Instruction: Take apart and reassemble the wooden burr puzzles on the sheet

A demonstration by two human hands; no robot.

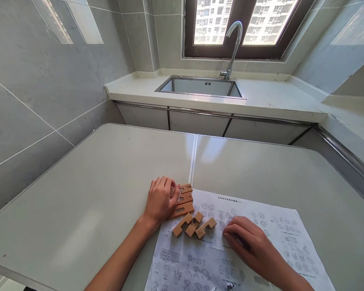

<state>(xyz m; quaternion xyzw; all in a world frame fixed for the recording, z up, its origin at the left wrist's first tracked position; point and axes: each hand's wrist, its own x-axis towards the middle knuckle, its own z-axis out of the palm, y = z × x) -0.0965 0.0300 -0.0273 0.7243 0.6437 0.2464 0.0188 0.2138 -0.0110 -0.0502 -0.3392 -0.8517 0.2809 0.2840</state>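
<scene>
My left hand (pixel 161 199) is closed at the left ends of a row of three flat, notched wooden puzzle pieces (pixel 185 208). Its thumb and forefinger pinch the far piece (pixel 186 188), and the curled fingers hide part of the row. Just nearer to me, three more notched wooden puzzle pieces (pixel 194 224) lie at angles on a printed sheet (pixel 206 250). My right hand (pixel 255 248) rests on the sheet to their right, apart from the wood. Its fingers are curled in, and the dark hollow of the palm hides whatever may be inside.
The sheet carries small line drawings and lies on a pale table (pixel 109 173) with a centre seam. Beyond the table's far edge stands a counter with a sink (pixel 200 85) and a faucet (pixel 234 48), below a window. A tiled wall (pixel 48 81) borders the left side.
</scene>
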